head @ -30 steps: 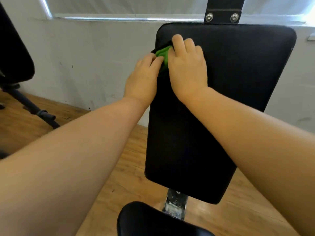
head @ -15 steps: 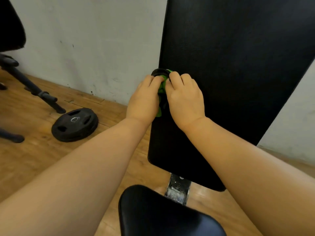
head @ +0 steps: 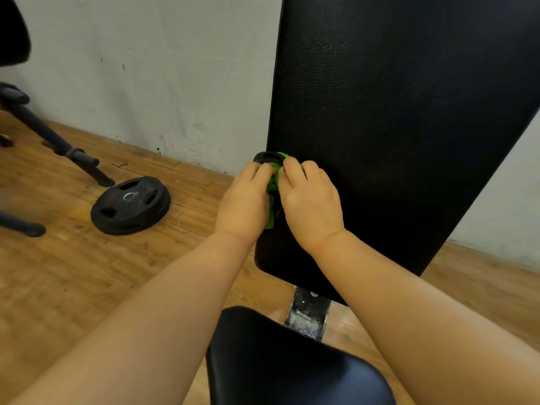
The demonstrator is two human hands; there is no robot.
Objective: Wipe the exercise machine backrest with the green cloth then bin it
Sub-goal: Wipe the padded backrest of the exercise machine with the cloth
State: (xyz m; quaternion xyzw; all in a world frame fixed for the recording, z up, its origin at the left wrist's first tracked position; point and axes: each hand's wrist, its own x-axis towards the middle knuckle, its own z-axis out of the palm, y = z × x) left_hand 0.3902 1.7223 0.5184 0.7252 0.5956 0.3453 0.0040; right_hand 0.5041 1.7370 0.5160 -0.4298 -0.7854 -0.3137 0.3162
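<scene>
The black padded backrest (head: 394, 127) stands upright and fills the upper right of the view. A bunched green cloth (head: 273, 185) is pressed against the backrest's lower left edge. My left hand (head: 244, 200) and my right hand (head: 309, 200) both grip the cloth, side by side, and only a strip of green shows between them. A small dark rounded object (head: 267, 157) sits at my fingertips against the cloth; I cannot tell what it is. No bin is in view.
The black seat pad (head: 292, 363) is close below my arms, with the metal frame post (head: 306, 314) behind it. A black weight plate (head: 130, 204) lies on the wooden floor at left, near black machine legs (head: 58, 141). A grey wall (head: 160, 83) stands behind.
Both hands slid the cloth down the backrest's left edge, from near the top to the lower part. The view tilted down, so the weight plate came into sight.
</scene>
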